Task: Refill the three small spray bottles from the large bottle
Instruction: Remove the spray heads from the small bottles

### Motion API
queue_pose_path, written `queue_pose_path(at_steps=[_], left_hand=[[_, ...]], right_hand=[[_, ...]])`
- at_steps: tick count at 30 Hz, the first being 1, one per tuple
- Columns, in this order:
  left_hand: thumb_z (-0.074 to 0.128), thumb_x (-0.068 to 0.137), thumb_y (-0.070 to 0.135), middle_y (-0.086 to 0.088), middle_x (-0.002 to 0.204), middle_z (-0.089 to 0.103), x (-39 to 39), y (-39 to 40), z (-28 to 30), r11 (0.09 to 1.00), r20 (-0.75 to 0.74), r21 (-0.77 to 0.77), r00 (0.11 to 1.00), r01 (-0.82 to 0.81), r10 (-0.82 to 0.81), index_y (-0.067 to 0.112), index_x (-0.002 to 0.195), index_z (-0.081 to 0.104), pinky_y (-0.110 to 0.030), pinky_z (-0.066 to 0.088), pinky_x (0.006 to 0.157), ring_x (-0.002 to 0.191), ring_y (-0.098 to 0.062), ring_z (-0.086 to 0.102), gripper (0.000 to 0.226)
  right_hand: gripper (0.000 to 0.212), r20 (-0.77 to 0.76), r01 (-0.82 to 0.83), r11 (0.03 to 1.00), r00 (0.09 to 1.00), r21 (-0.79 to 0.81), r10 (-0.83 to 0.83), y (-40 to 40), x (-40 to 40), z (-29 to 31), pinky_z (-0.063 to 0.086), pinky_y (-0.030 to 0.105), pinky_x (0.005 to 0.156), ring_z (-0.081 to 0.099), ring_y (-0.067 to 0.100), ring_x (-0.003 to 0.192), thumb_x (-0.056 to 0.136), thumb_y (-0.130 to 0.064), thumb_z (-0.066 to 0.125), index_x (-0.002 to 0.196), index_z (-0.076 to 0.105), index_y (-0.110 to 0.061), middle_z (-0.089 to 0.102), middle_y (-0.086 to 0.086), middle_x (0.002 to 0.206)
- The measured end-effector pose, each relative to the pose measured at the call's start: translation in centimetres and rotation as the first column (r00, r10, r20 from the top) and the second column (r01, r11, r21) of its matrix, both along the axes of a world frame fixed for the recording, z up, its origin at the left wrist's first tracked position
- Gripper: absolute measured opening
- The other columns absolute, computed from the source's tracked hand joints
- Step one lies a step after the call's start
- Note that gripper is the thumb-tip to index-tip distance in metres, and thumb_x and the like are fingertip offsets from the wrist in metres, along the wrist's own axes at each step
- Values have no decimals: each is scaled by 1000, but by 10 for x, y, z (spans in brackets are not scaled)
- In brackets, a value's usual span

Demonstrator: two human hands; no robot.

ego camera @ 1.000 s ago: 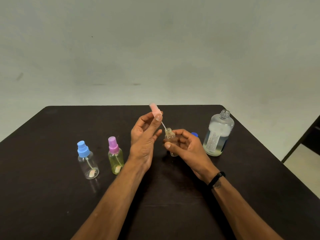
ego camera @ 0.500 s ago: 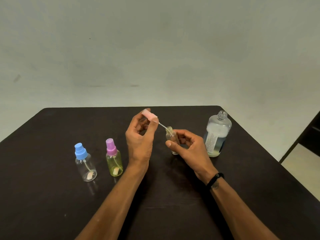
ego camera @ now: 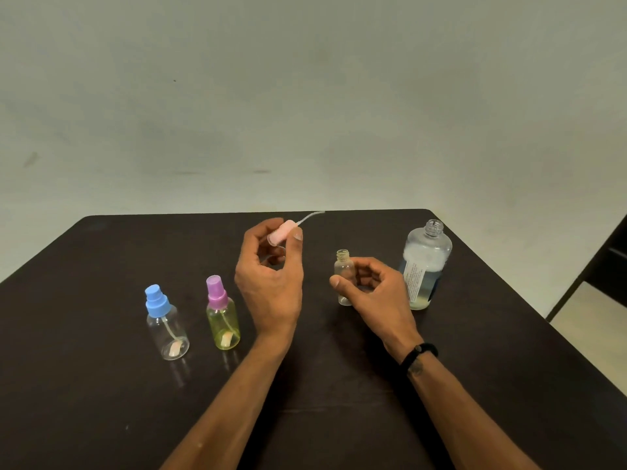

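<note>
My left hand [ego camera: 271, 279] pinches the pink plastic spray cap [ego camera: 281, 231], its thin dip tube pointing up and away, clear of the bottle. My right hand [ego camera: 373, 290] curls around the small clear uncapped bottle [ego camera: 344, 276], upright near the large clear labelled bottle [ego camera: 425, 266], which stands open on the dark counter [ego camera: 101, 401]. The blue-capped clear bottle [ego camera: 166, 323] and purple-capped yellow-green bottle [ego camera: 222, 317] look capped and unfilled, so I judge all three pours remain.

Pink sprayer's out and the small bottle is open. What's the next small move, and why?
Probably set the pink spray head down: the left hand pinches it, the right hand grips the open small bottle, and the uncapped large bottle needs a free hand.
</note>
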State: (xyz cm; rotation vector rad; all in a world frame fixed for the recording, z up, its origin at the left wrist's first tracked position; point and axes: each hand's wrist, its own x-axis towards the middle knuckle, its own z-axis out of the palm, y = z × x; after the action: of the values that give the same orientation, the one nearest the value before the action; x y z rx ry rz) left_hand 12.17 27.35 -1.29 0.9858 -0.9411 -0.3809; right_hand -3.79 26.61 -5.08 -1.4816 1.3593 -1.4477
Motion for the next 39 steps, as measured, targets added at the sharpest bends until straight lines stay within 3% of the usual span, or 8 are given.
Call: queue_pose_path(at_steps=[4,10,13,17,27,32,36,39], left_hand=[[81,92,25,13,90,71,-1,-7,-17,986,-19,157,999,-47,51,19,109,71,-15,54,66,78,1,67,20],[78,92,31,14,83,66,5,-12,-36,887,355,427,935,-176,14,22,101,66,-10,38,60,73,1,60,18],[76,93,32,9,86,66,1,-13,-34,847,470,474,883,-242,-10,23,99,62,-18,32,59,68,-3,54,18],[73,94,34,5,95,64,-2,-17,-34,814,586,487,810,-318,-35,24,98,58,-32,39,72,87,-16,62,17],[72,95,36,3,103,56,-3,-12,-33,819,554,500,830,-281,-54,24,105,55,-30,36,71,83,-12,50,24],[69,96,18,3,108,46,-3,11,-36,860,553,445,832,-248,-46,23,109,53,-22,34,61,73,-10,50,21],[63,90,4,4,99,50,2,42,-37,877,518,423,855,-228,-28,22,101,53,-26,36,65,74,-11,51,24],[61,87,3,6,80,55,7,69,-37,891,453,407,891,-199,-9,22,90,49,-29,39,64,71,-11,53,23]], right_hand=[[34,-35,51,998,998,-21,-52,0,0,-1,61,21,84,74,3,94,82,-29,93,110,74,-33,78,-9,98],[42,-125,-33,999,992,-21,30,3,6,-1,61,20,81,75,2,93,80,-25,95,117,73,-21,78,-10,101],[44,-163,-64,998,985,-10,62,3,7,-1,62,21,82,75,2,94,78,-24,96,116,73,-22,79,-9,102],[46,-179,-79,997,981,2,78,3,7,-1,63,23,85,76,3,96,76,-25,97,115,72,-24,79,-9,104],[57,-238,-92,995,967,21,95,7,5,-4,64,25,89,74,0,100,75,-25,98,124,67,-26,76,-10,110],[68,-255,-82,997,964,-6,77,15,6,2,62,21,90,71,1,103,72,-29,99,130,63,-29,72,-12,113],[73,-283,10,998,959,-58,-26,31,7,4,61,21,87,70,4,102,68,-44,99,127,59,-28,68,-12,110],[58,-283,116,977,945,-182,-165,48,13,4,61,29,78,68,7,93,71,-47,97,109,57,-26,66,-9,102]])
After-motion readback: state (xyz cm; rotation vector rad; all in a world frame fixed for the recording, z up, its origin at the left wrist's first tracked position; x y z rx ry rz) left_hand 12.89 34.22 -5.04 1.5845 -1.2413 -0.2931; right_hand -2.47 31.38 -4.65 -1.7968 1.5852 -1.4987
